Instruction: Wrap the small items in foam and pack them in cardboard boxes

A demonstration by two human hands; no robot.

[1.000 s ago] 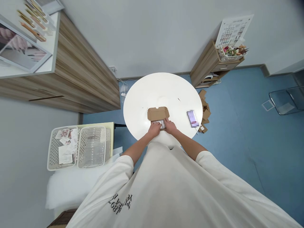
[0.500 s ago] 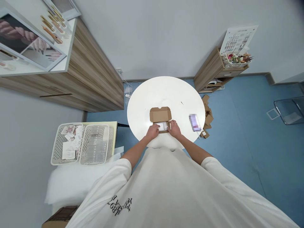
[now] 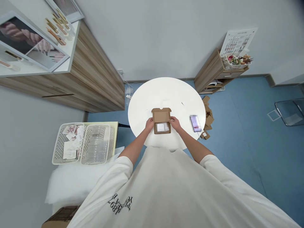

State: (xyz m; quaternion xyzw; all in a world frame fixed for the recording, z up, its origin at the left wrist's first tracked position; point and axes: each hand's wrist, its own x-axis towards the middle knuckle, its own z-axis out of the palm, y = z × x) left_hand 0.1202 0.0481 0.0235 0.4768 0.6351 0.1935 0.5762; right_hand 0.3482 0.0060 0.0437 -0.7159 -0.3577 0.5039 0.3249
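A small brown cardboard box [image 3: 161,132] sits on the white oval table in front of me, its lid raised at the far side. White items in clear wrapping [image 3: 162,127] lie inside it. My left hand [image 3: 149,123] is at the left edge of the lid near the fold, fingers closed on the cardboard. On the opposite edge, my right hand [image 3: 175,123] has its fingers closed around the lid's side flap. The fingertips are small and partly hidden.
The round-ended table [image 3: 166,91] also bears a blurred purple item [image 3: 195,123] at right. Folded cardboard [image 3: 209,118] lies on the floor beyond it. To my left are two white baskets [image 3: 83,144], one holding clear plastic cases. A wooden cabinet [image 3: 95,72] stands far left.
Both hands have left the white items inside the box and moved outward and up to the sides of the lid. The contents now show uncovered.
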